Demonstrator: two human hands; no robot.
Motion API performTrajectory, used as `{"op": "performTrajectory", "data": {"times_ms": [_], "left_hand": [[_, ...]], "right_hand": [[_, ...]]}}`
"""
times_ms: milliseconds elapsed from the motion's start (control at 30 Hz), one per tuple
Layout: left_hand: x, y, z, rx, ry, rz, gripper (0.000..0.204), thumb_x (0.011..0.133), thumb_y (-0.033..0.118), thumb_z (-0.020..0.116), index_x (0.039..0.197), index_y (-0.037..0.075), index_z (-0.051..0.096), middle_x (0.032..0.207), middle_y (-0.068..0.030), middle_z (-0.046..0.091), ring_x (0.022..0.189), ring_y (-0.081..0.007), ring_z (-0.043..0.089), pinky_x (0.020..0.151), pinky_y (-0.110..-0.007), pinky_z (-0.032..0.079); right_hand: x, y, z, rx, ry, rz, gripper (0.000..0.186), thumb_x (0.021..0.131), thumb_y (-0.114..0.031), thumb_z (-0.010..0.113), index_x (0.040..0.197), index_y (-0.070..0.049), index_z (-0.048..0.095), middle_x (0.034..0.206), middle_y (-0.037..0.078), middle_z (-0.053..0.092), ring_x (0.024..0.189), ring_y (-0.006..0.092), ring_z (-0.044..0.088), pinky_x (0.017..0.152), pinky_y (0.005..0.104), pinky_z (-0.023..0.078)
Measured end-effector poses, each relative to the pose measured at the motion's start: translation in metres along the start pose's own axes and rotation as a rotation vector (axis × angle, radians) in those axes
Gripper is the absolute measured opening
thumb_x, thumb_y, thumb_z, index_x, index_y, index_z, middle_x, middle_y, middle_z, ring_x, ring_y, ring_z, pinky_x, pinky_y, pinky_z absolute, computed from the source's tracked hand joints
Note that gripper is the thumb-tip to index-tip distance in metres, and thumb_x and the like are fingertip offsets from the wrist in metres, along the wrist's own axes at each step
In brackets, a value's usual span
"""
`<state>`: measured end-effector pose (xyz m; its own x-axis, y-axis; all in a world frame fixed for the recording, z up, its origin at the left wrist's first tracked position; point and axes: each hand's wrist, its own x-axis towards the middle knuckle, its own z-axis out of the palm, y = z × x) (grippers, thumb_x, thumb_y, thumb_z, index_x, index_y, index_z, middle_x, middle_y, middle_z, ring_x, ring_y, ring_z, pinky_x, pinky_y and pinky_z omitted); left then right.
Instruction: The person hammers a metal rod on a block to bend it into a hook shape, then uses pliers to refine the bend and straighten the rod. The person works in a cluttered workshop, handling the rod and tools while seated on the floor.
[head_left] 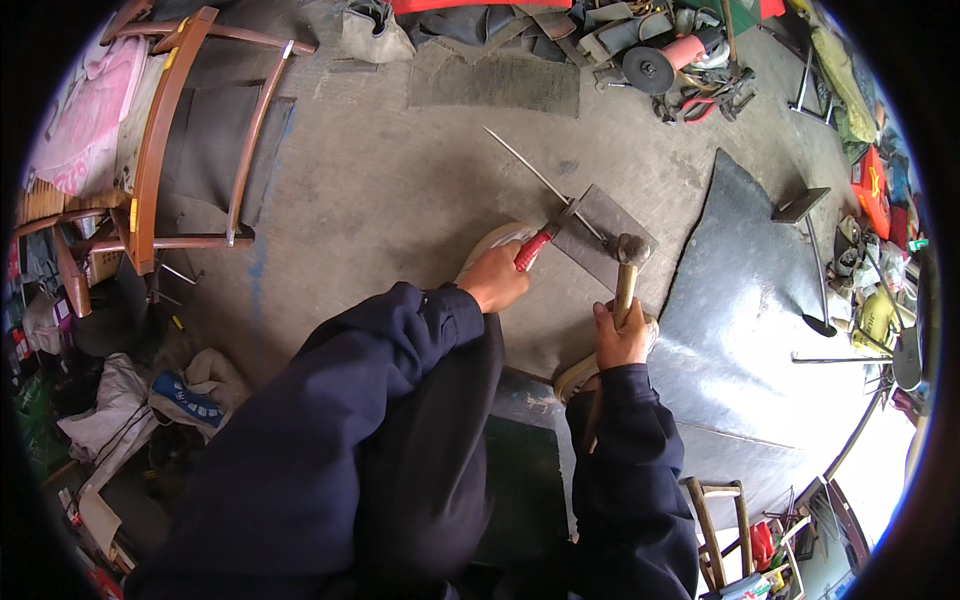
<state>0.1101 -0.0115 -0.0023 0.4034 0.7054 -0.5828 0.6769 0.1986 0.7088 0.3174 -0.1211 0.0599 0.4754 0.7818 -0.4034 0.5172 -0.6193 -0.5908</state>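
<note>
My left hand [498,277] is closed around the red handles of a pair of pliers [533,250]. In the jaws of the pliers is a thin metal rod [525,161], slanting from the bare floor at upper left down onto a flat steel plate [602,213]. My right hand [624,344] grips the wooden handle of a hammer [632,249]. Its head is over the plate, close to the rod's lower end; whether it touches the rod I cannot tell. The plate lies on the floor between my shoes.
At upper right an angle grinder [665,62] lies among pliers and other tools. A dark sheet [725,245] covers the floor on the right, near a metal stand [815,250]. A wooden chair [165,130] stands at left. Sacks [110,410] lie at lower left, a wooden stool [720,520] at lower right.
</note>
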Motion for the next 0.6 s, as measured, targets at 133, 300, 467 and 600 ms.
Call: {"op": "performTrajectory", "data": {"times_ms": [133,300,467,600], "left_hand": [[0.001,-0.001,0.005,0.008,0.055,-0.005,0.026,0.081,0.014,0.055,0.100,-0.004,0.059,0.097,-0.0324,0.063,0.097,-0.0493,0.058,0.085,-0.050,0.046],[0.001,-0.001,0.005,0.025,0.057,-0.023,0.026,0.082,0.014,0.055,0.100,-0.005,0.059,0.099,-0.0318,0.064,0.099,-0.0478,0.060,0.086,-0.050,0.046],[0.003,0.001,0.001,0.071,0.008,-0.018,0.031,0.082,0.016,0.055,0.105,-0.004,0.060,0.101,-0.0317,0.064,0.102,-0.0463,0.060,0.088,-0.050,0.046],[0.003,0.001,0.001,0.083,0.014,-0.019,0.028,0.082,0.015,0.053,0.101,-0.004,0.059,0.098,-0.0315,0.064,0.099,-0.0468,0.061,0.086,-0.051,0.046]], "right_hand": [[-0.003,-0.004,-0.015,0.179,0.015,-0.101,0.022,0.085,-0.017,0.070,0.093,-0.001,0.059,0.073,0.004,0.058,0.066,0.0151,0.054,0.064,0.0331,0.047],[-0.009,-0.025,-0.016,0.261,0.068,-0.170,0.025,0.091,-0.022,0.072,0.091,-0.002,0.058,0.074,-0.001,0.055,0.068,0.0085,0.048,0.063,0.0256,0.043],[0.002,-0.020,-0.003,-0.061,0.039,-0.063,0.032,0.085,-0.036,0.074,0.089,-0.007,0.063,0.071,0.017,0.065,0.068,0.0346,0.067,0.063,0.0421,0.051],[0.011,-0.022,-0.002,-0.017,0.019,-0.048,0.030,0.086,-0.031,0.075,0.089,-0.004,0.062,0.069,0.012,0.063,0.063,0.0265,0.063,0.062,0.0376,0.050]]}}
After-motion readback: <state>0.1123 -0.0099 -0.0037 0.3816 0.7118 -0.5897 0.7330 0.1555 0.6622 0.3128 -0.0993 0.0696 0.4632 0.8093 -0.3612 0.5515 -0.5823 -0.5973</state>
